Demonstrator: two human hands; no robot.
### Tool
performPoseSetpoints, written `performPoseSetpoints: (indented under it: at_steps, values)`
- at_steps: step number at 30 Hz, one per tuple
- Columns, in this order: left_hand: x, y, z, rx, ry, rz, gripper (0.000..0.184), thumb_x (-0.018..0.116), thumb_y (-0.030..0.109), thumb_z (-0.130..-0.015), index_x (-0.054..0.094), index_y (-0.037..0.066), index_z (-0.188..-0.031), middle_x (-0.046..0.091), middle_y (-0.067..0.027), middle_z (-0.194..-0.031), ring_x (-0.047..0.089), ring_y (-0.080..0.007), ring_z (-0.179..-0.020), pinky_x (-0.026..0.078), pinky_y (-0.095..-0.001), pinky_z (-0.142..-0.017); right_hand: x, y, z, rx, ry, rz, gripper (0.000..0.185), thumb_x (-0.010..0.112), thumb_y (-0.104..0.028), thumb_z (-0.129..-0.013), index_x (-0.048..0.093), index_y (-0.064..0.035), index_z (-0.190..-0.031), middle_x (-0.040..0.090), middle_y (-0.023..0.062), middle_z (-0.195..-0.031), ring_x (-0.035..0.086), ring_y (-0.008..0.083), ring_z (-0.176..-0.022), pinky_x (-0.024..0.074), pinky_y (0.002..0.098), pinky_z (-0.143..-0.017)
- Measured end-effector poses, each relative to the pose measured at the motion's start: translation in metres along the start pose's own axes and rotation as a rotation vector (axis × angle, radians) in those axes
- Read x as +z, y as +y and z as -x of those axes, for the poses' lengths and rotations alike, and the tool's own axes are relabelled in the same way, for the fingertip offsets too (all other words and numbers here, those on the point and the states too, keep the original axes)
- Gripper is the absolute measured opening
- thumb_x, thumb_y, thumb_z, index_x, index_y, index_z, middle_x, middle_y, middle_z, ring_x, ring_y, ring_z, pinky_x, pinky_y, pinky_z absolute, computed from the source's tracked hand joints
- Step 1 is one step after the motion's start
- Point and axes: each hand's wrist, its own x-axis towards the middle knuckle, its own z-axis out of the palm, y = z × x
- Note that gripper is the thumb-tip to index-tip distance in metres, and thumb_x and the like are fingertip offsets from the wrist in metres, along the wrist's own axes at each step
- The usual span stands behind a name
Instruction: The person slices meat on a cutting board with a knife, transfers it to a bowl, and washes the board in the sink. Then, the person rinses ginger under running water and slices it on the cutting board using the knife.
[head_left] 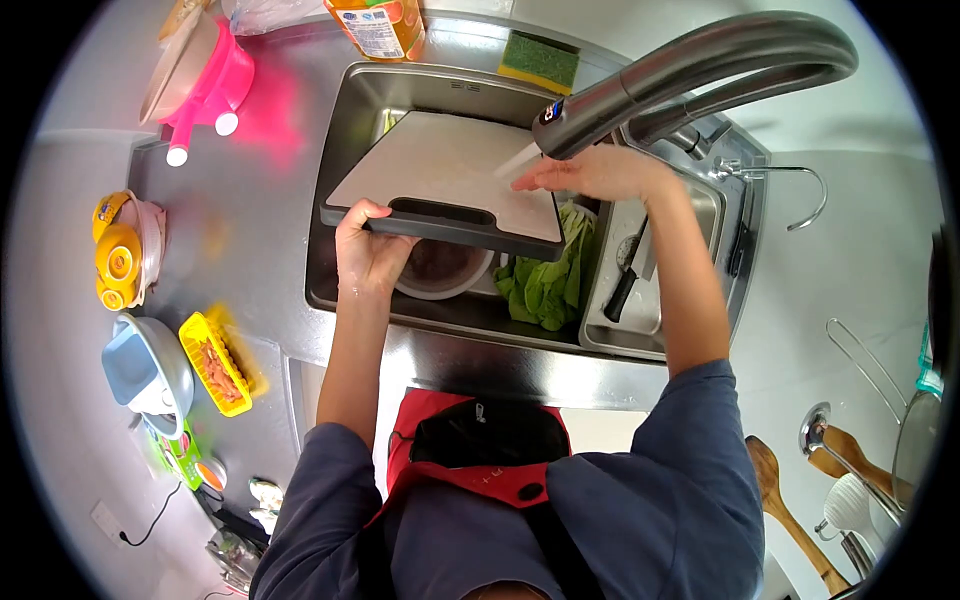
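Blue-grey sleeves (660, 435) fill the foreground as we hold a pale, dark-edged cutting board (440, 165) at a tilt over the larger basin of a steel sink (355, 100). Our left grip (370, 250) is closed on the board's near edge, thumb on top, beside the long handle slot; our right grip (600, 175) is loose and flat, fingers stretched out near the stream from the faucet (700, 70). Whether those fingers touch the board, we cannot tell. We judge the board stiff and hard to damage, of moderate weight, and likely slick where wet. The slot looks to us the surest hold, with a second palm steadying the opposite edge. Below, partly hidden, are a pale-rimmed bowl (440, 294) and leafy greens (550, 285); a dark-handled knife (621, 294) lies in the narrow compartment to the right. Behind the basin rests a green-and-yellow sponge (540, 62). On the tabletop (235, 240) to our left, a yellow tray (238, 407) holds small brownish pieces, with a pink plastic vessel (232, 80) farther off.
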Motion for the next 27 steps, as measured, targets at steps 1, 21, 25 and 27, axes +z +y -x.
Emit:
performPoseSetpoints:
  at_steps: [1,21,25,27]
  values:
    - [0.003,0.000,0.001,-0.001,0.005,0.004,0.043,0.054,0.000,-0.070,0.046,-0.005,-0.112,0.051,-0.0174,-0.112,0.051,-0.0336,-0.104,0.041,-0.0474,-0.093,0.009,0.012,-0.006,-0.040,0.026,0.022,0.034,0.050,-0.030,-0.096,0.064,-0.0092,-0.119,0.064,0.0076,-0.120,0.060,0.0196,-0.111,0.0442,0.0321,-0.098]
    - [-0.006,-0.003,0.002,0.051,0.050,-0.035,0.039,0.053,-0.001,-0.068,0.048,-0.002,-0.107,0.052,-0.0153,-0.111,0.051,-0.0331,-0.105,0.039,-0.0479,-0.096,0.084,0.010,-0.127,-0.572,0.117,-0.113,0.042,0.040,-0.026,-0.100,0.046,-0.0087,-0.138,0.042,0.0096,-0.146,0.048,0.0213,-0.125,0.0373,0.0310,-0.104]
    - [-0.004,-0.005,0.009,0.002,0.044,0.010,0.048,0.052,0.000,-0.068,0.045,-0.002,-0.116,0.050,-0.0159,-0.114,0.050,-0.0318,-0.105,0.041,-0.0466,-0.093,0.060,0.033,-0.144,-0.039,0.105,0.160,0.040,0.043,-0.027,-0.099,0.051,-0.0108,-0.134,0.048,0.0111,-0.140,0.051,0.0227,-0.122,0.0407,0.0345,-0.101]
    - [-0.011,-0.005,0.003,-0.014,-0.025,-0.013,0.046,0.055,0.003,-0.070,0.047,-0.001,-0.115,0.050,-0.0159,-0.113,0.050,-0.0326,-0.106,0.043,-0.0478,-0.093,0.068,0.018,-0.110,-0.010,0.219,-0.008,0.038,0.045,-0.027,-0.097,0.055,-0.0111,-0.131,0.056,0.0114,-0.129,0.056,0.0223,-0.114,0.0428,0.0339,-0.097]
